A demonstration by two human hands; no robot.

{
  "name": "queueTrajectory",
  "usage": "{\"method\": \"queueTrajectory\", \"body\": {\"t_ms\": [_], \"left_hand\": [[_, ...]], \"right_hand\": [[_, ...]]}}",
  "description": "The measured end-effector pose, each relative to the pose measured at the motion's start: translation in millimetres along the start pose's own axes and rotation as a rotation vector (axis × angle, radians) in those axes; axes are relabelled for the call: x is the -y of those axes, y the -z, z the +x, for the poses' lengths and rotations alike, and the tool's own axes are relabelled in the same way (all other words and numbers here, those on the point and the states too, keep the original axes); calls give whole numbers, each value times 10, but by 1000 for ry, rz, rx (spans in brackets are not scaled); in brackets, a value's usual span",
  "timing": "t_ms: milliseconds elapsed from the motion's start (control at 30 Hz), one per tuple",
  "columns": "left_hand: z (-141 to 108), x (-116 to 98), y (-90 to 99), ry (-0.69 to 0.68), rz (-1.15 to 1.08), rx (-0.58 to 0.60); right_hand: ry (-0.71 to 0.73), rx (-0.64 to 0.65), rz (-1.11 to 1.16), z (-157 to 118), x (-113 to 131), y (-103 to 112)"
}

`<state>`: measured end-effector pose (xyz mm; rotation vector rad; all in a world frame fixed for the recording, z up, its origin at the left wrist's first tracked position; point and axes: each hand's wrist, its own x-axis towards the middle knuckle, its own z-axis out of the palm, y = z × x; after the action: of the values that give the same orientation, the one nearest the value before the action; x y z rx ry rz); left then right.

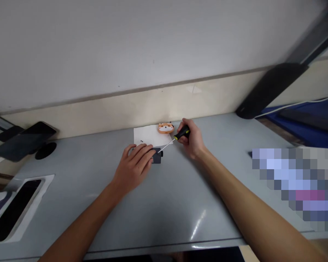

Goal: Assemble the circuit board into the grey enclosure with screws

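Note:
My right hand point(191, 139) is closed around the black and yellow handle of a screwdriver point(183, 132). Its thin metal shaft slants down to the left, and the tip meets a small dark grey box-shaped device point(157, 157). With fingers bent over its left part, my left hand point(135, 163) holds the device against the table; the covered part is hidden. A short black piece sticks out of the device's right end. Just behind lies a white sheet of paper point(146, 135) with tiny dark bits, perhaps screws point(141, 141), on it.
An orange and white animal-faced case point(165, 127) sits on the paper's back edge. At left are a tablet or phone on a stand point(26, 142) and a black-screened phone point(15, 207). A black cylinder point(265, 91) stands at the back right, and a pixelated item point(297, 185) lies right.

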<state>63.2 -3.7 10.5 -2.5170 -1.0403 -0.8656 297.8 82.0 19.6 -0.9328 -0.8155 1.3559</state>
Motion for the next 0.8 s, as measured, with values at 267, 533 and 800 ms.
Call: {"method": "queueTrajectory", "body": {"t_ms": [267,533,800], "left_hand": [[0,6,-44,-16,16,-29],[-5,2,-49,-20,27,-33],[-21,6,-46,-20,-3,-18]], "right_hand": [[4,-3,-14,23,-22,19],[25,-6,-11,48,-44,31],[31,-9,9,25,-18,15]]}}
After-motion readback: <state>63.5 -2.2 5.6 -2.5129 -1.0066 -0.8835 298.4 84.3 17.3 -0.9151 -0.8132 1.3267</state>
